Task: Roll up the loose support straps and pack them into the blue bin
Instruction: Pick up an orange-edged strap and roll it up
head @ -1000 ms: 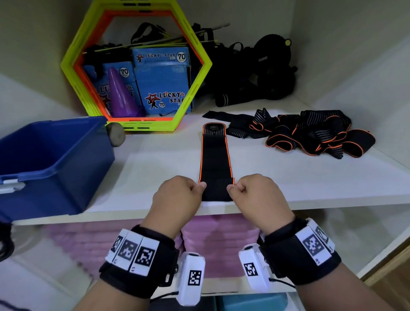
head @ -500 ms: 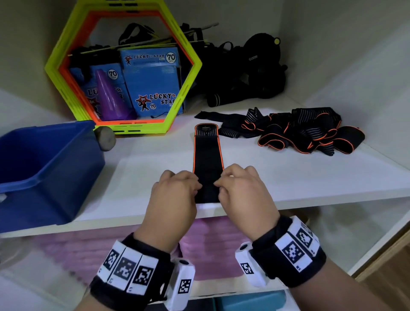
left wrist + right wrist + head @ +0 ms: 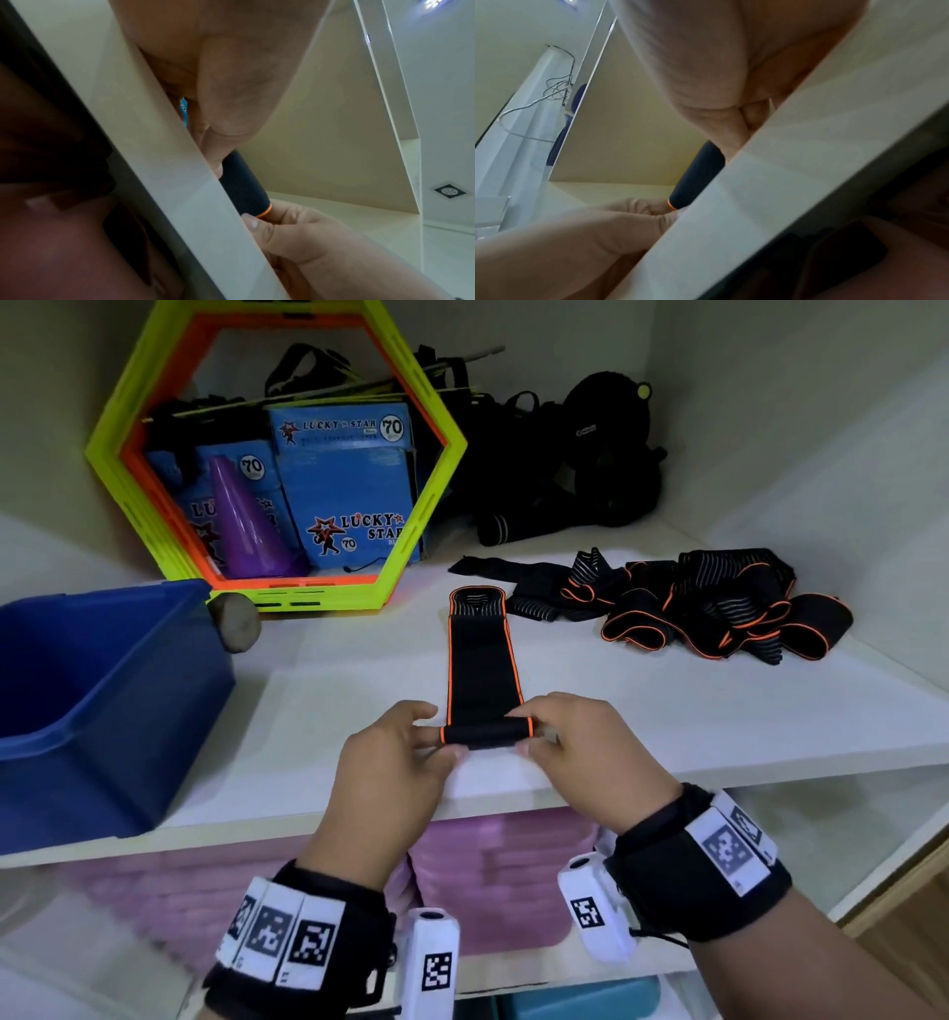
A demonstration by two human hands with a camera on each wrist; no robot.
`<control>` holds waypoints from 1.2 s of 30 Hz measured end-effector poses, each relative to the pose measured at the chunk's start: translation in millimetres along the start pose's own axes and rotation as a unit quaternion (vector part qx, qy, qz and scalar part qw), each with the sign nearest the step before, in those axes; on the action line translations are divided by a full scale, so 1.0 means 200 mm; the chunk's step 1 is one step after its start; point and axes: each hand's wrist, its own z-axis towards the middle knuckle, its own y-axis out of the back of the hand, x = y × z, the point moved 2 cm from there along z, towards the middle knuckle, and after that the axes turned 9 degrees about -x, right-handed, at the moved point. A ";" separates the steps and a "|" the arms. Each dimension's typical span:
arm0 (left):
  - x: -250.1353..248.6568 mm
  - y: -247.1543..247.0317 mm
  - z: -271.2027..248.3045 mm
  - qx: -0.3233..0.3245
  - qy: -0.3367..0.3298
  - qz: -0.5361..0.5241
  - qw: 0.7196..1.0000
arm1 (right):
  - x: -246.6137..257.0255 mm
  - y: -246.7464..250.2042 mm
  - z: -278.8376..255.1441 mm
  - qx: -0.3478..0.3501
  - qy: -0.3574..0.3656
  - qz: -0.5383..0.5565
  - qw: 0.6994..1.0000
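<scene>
A black support strap (image 3: 482, 660) with orange edging lies flat along the white shelf (image 3: 667, 721), its near end wound into a small tight roll (image 3: 485, 734) close to the shelf's front edge. The left hand (image 3: 395, 762) pinches the roll's left end with curled fingers and thumb, and the right hand (image 3: 580, 752) pinches its right end the same way. The blue bin (image 3: 102, 701) stands on the shelf well to the left, while a heap of loose straps (image 3: 708, 603) lies behind to the right.
</scene>
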 end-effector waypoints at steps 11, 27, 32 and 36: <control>-0.05 -0.02 0.09 -0.017 0.091 -0.023 0.995 | -0.02 -0.03 0.04 -0.054 -0.102 0.051 0.992; -0.12 -0.05 0.08 0.004 -0.016 0.082 0.996 | 0.02 -0.06 -0.01 -0.061 -0.011 -0.060 0.996; -0.10 -0.08 0.11 0.028 -0.083 0.130 0.988 | 0.01 -0.05 -0.02 -0.049 -0.021 -0.107 0.993; -0.09 -0.04 0.10 0.082 -0.056 0.163 0.982 | 0.00 -0.02 -0.01 -0.008 -0.027 -0.125 0.992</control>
